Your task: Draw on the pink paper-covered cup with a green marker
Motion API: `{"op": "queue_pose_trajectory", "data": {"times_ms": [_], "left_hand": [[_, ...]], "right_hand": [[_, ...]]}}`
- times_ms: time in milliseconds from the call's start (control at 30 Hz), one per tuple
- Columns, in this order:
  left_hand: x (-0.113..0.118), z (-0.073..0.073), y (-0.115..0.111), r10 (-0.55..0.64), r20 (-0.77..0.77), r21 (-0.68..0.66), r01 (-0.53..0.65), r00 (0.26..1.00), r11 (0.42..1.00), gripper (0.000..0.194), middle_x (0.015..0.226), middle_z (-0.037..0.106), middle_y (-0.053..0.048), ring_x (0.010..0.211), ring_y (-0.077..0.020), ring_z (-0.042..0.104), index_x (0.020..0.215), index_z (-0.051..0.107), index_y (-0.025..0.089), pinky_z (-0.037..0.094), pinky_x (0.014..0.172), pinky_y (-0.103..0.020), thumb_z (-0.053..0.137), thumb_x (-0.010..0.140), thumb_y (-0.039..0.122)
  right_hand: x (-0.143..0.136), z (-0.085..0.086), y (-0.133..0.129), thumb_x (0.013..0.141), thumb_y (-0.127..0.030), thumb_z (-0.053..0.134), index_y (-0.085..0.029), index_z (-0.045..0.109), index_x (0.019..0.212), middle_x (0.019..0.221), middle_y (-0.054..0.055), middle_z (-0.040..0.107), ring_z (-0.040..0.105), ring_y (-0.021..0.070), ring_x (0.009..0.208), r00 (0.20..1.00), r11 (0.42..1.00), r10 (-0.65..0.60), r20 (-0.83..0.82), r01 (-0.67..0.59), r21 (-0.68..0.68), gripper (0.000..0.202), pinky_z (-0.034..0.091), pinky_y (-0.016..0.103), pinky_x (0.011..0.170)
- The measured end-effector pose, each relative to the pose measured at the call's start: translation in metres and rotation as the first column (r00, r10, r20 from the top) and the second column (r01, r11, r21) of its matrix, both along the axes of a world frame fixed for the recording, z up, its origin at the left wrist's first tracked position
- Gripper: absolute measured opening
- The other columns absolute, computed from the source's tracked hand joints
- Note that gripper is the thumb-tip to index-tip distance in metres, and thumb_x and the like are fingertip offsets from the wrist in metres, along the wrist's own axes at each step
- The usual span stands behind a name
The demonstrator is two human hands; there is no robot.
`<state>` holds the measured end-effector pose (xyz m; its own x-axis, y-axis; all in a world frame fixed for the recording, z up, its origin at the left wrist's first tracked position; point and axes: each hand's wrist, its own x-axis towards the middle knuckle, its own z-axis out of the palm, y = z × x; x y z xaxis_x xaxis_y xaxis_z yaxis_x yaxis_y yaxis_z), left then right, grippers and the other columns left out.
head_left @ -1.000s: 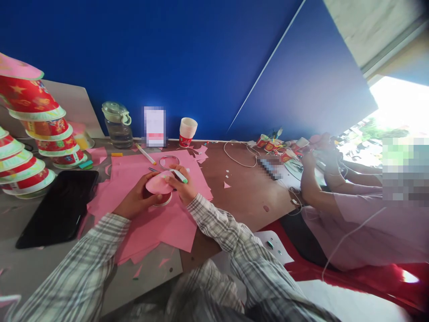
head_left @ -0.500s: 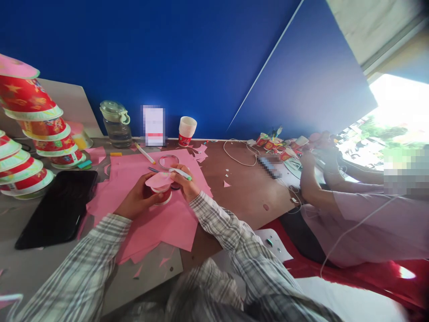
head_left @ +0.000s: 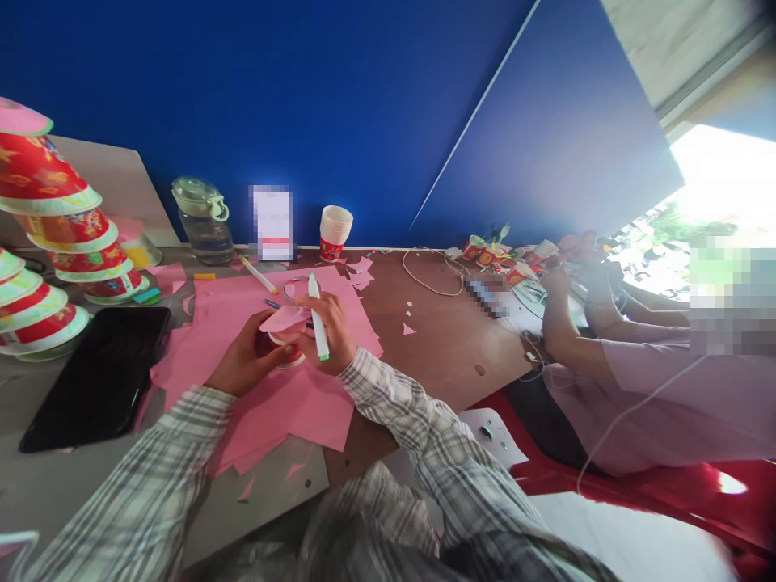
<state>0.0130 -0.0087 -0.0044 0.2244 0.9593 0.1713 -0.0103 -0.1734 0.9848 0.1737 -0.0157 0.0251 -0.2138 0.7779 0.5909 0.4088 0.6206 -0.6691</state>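
Observation:
My left hand [head_left: 242,360] is closed around a small red-and-white paper cup [head_left: 287,358], above a pile of pink paper sheets [head_left: 321,408]. A cut piece of pink paper [head_left: 282,320] lies across the cup's top. In my right hand [head_left: 337,331] is a white marker [head_left: 318,323] with green ends, held nearly upright. That hand's thumb and fingertips reach to the cup and the pink piece; the exact contact is partly hidden. Just behind the hands lie a dark pointed tool [head_left: 272,304], mostly covered, and a clear ring [head_left: 292,287], perhaps a tape roll.
Stacked red cups [head_left: 90,230] stand at left, near a black phone [head_left: 97,380]. Along the blue partition are a water jug [head_left: 203,222], a lit phone [head_left: 272,222] and nested paper cups [head_left: 335,234]. Another marker [head_left: 259,276] lies on the paper. At right, a co-worker's arms [head_left: 563,323] rest by the table.
The marker in my right hand has swung from lying nearly flat to nearly upright. My right thumb has come down toward the cup's side. My left hand keeps the cup.

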Motion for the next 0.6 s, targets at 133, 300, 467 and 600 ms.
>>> {"op": "queue_pose_trajectory", "data": {"times_ms": [133,300,467,600], "left_hand": [[0.001,0.001,0.0,0.008,0.005,0.045,-0.009,1.0,0.999,0.062,0.098,0.056,-0.007,0.085,-0.0195,0.055,0.106,0.043,0.02,0.048,0.069,-0.036,0.068,0.051,0.036],[0.001,0.0,0.0,0.031,-0.022,0.052,-0.03,0.999,0.998,0.062,0.099,0.055,-0.006,0.086,-0.019,0.055,0.106,0.043,0.02,0.047,0.071,-0.037,0.068,0.051,0.036],[0.001,0.003,-0.001,0.087,-0.086,0.092,-0.079,0.993,0.993,0.064,0.094,0.056,-0.006,0.082,-0.0193,0.055,0.105,0.043,0.018,0.047,0.069,-0.039,0.066,0.051,0.042],[0.001,0.005,-0.002,0.12,-0.097,0.129,-0.107,0.988,0.986,0.063,0.096,0.056,-0.006,0.085,-0.02,0.054,0.103,0.045,0.019,0.046,0.073,-0.04,0.066,0.05,0.044]], "right_hand": [[-0.001,-0.016,0.004,0.079,-0.023,0.046,-0.034,0.055,0.11,0.102,0.006,0.056,0.051,0.0239,0.107,0.99,0.998,-0.026,0.141,0.017,0.062,0.033,0.039,0.044,0.097],[0.004,-0.02,0.005,0.081,-0.026,0.045,-0.04,0.062,0.099,0.089,0.005,0.055,0.052,0.0234,0.101,0.983,0.997,-0.001,0.181,-0.013,0.077,0.027,0.04,0.043,0.093],[0.006,-0.012,0.002,0.084,-0.028,0.042,-0.04,0.064,0.094,0.081,0.005,0.051,0.052,0.0221,0.095,0.958,0.997,0.06,0.28,-0.07,0.025,0.026,0.04,0.042,0.091],[0.006,-0.008,0.002,0.083,-0.03,0.044,-0.042,0.064,0.089,0.078,0.004,0.048,0.051,0.0211,0.093,0.945,0.994,0.089,0.315,-0.102,0.024,0.024,0.04,0.042,0.09]]}}
